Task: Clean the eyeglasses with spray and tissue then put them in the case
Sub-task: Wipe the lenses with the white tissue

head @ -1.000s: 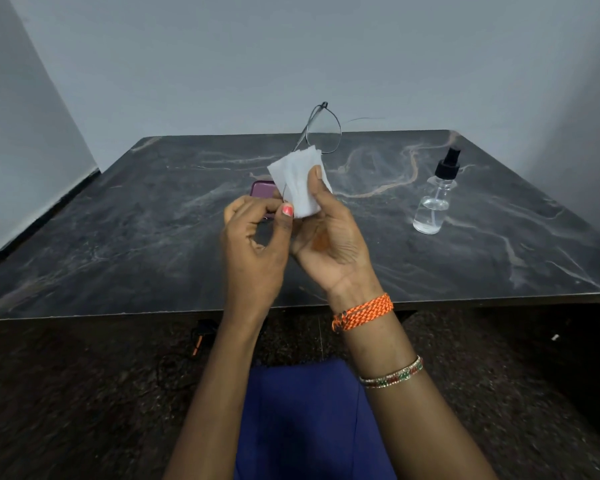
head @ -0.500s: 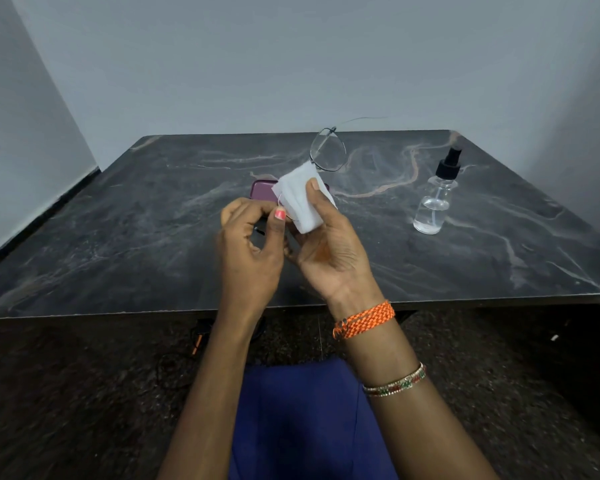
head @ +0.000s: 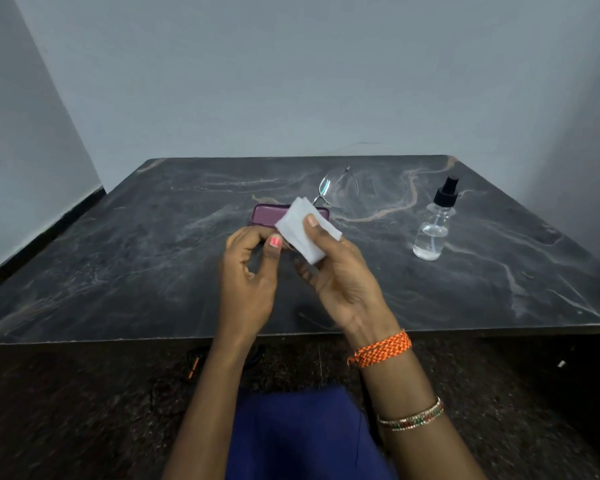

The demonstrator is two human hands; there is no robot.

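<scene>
The thin wire-framed eyeglasses [head: 336,187] are held above the table, one lens sticking out beyond the tissue. My left hand [head: 250,271] pinches the near part of the frame between thumb and fingers. My right hand [head: 340,275] holds a folded white tissue [head: 303,230], thumb on top, wrapped over the other lens, which is hidden. The purple glasses case [head: 267,214] lies shut on the table just behind my hands. The clear spray bottle [head: 433,226] with a black nozzle stands upright to the right.
The dark marbled table [head: 118,271] ends at a near edge just under my wrists. Grey walls close in behind and on both sides. My blue-clad lap fills the lower middle.
The glasses have tilted down and away, the free lens dropping from wall height to table level. Both hands and the tissue lowered slightly with them.
</scene>
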